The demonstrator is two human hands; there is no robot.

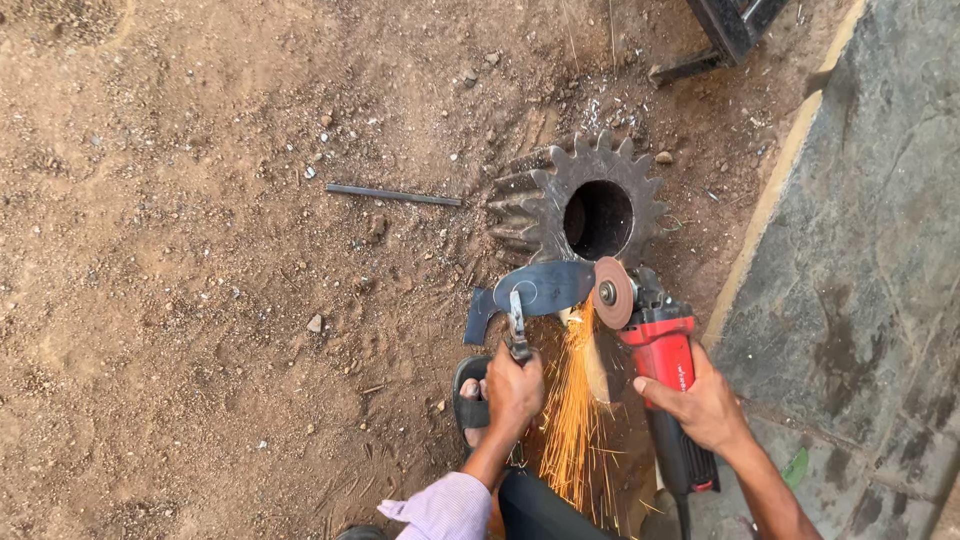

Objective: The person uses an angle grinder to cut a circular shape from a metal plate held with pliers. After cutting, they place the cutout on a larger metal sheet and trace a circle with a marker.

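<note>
Our left hand point(514, 388) grips pliers point(517, 325) clamped on a flat steel plate point(540, 288), its long axis running left-right against a big gear point(590, 200). Our right hand point(700, 405) wraps a red grinder point(660, 345); its disc point(612, 292) touches the plate's right end, throwing sparks point(570, 400).

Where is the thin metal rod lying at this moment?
In the head view, the thin metal rod lies flat on the dirt ground, left of the large toothed gear and apart from it.
</note>
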